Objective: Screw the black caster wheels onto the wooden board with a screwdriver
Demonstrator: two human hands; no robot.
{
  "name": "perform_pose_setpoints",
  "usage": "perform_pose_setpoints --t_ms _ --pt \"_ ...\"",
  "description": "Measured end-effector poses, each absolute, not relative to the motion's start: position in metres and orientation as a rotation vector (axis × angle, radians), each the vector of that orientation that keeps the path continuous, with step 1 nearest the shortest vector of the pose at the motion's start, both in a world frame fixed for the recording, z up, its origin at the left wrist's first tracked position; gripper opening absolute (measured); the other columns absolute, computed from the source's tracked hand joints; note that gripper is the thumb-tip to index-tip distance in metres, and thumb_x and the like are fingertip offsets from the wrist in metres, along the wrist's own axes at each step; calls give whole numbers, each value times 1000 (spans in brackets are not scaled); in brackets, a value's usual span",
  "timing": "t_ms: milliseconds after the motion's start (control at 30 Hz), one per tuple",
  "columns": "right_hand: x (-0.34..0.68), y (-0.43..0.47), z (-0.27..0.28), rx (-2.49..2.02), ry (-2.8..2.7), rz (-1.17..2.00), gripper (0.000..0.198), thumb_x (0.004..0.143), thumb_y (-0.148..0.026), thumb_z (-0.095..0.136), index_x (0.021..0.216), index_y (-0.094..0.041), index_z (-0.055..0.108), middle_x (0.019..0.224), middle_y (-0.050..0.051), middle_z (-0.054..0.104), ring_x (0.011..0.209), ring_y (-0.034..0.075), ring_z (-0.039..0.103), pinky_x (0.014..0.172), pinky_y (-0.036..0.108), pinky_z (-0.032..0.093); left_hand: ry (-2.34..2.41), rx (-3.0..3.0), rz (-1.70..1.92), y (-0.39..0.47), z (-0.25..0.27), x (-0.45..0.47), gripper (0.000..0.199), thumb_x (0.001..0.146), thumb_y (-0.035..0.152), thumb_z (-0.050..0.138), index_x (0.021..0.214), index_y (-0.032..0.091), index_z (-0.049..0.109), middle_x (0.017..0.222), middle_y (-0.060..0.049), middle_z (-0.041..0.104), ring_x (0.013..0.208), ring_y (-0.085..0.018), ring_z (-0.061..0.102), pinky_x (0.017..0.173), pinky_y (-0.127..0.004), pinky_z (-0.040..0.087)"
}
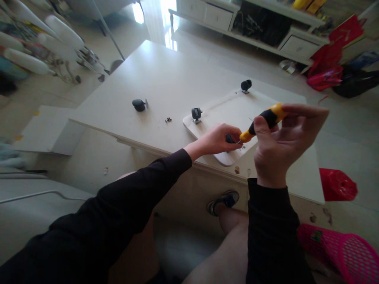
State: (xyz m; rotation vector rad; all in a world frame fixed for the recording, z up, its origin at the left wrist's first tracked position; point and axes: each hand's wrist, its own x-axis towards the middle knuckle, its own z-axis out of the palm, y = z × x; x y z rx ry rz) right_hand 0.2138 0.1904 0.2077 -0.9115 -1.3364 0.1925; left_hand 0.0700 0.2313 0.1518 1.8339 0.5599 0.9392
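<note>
My right hand (276, 148) is closed round the handle of a yellow and black screwdriver (268, 117), its thumb along the grip. The screwdriver tilts down to the left, and its tip meets the near corner of a white board (220, 114). At that corner my left hand (217, 139) grips a black caster wheel (229, 139), mostly hidden by the fingers. Two more casters stand wheel-up on the board, a left caster (196, 114) and a far caster (246, 85). A loose caster (139, 104) and several small dark screws (168, 120) lie left of the board.
The board lies on a white table (118, 90). Beyond it stands a white cabinet (219, 16) with drawers. A pink mesh basket (355, 252) and a red plastic bundle (337, 184) are at the right. A white box (49, 130) sits on the floor at left.
</note>
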Motion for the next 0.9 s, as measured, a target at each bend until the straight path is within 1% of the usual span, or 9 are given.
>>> perform_pose_setpoints --t_ms 100,200,267,400,533,633,767,833,900 --pt "212 191 207 -849 -1381 147 40 80 -41 90 110 -29 67 109 0 61 92 14 65 86 36 64 634 1839 969 230 151 72 13 85 24 89 88 16 79 83 -2 78 79 -14 68 76 -29 52" --pt "210 191 206 -790 -1429 246 27 96 -44 71 120 -32 68 117 1 65 116 21 71 106 47 62 697 1838 960 233 150 73 14 85 24 90 83 16 78 79 -1 76 75 -13 65 74 -28 50" --pt "209 189 206 -808 -1421 293 26 99 -45 65 121 -33 66 120 2 66 125 25 72 112 53 59 686 1841 956 234 150 73 14 85 22 89 83 15 77 78 0 76 75 -12 66 74 -28 50" --pt "209 186 207 -911 -1399 222 30 92 -45 74 118 -31 68 115 2 63 106 22 72 103 50 63 637 1794 941 235 151 72 12 86 17 87 92 15 78 84 -2 79 81 -14 71 78 -28 54" --pt "212 186 206 -1026 -1391 163 43 82 -45 86 121 -33 72 116 2 63 107 22 68 96 46 65 580 1748 920 235 149 72 15 87 16 85 100 15 77 91 -5 81 86 -15 74 82 -29 57" --pt "214 188 205 -964 -1438 159 39 89 -43 80 127 -35 74 118 2 66 104 20 69 98 47 65 572 1741 912 235 149 72 12 88 17 84 95 15 75 91 -5 80 86 -15 74 82 -30 58" --pt "214 189 203 -800 -1496 251 39 99 -35 61 136 -38 72 125 2 71 121 24 73 113 52 57 585 1758 904 234 150 72 11 89 20 83 89 15 73 91 -5 79 86 -15 72 82 -30 57" --pt "214 189 204 -844 -1497 258 38 97 -37 66 135 -37 71 126 2 69 119 24 73 108 50 59 572 1778 903 234 150 71 9 90 20 81 90 15 73 91 -5 79 86 -15 72 82 -30 57" --pt "214 187 205 -925 -1468 205 38 93 -41 75 129 -34 70 123 2 66 109 20 71 97 43 62 558 1811 927 232 150 70 7 89 15 78 94 16 73 92 -4 78 87 -16 72 83 -30 57"
